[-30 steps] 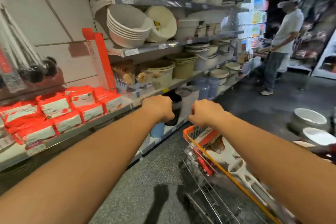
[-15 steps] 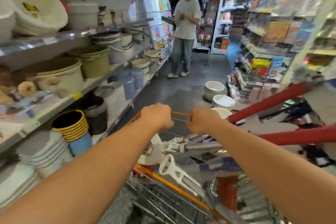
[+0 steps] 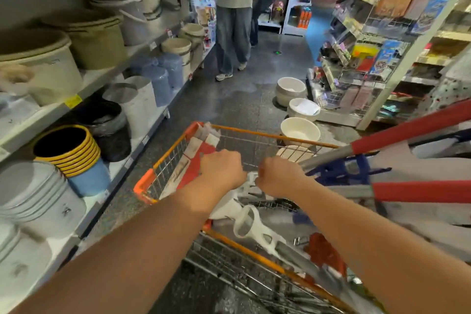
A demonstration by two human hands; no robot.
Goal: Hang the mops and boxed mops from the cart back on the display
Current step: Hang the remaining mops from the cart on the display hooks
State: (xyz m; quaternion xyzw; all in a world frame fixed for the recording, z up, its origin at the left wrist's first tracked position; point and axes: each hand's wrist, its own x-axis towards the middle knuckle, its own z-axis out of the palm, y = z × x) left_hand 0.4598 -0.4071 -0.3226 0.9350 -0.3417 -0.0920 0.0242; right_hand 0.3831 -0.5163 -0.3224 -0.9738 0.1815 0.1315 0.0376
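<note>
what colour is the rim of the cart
Orange. The head view shows it best, along the top edge of the cart.

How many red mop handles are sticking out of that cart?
2. The upper handle slants up rightward past the cart rim; the lower handle runs level just below it. Others may lie hidden in the cart.
</note>
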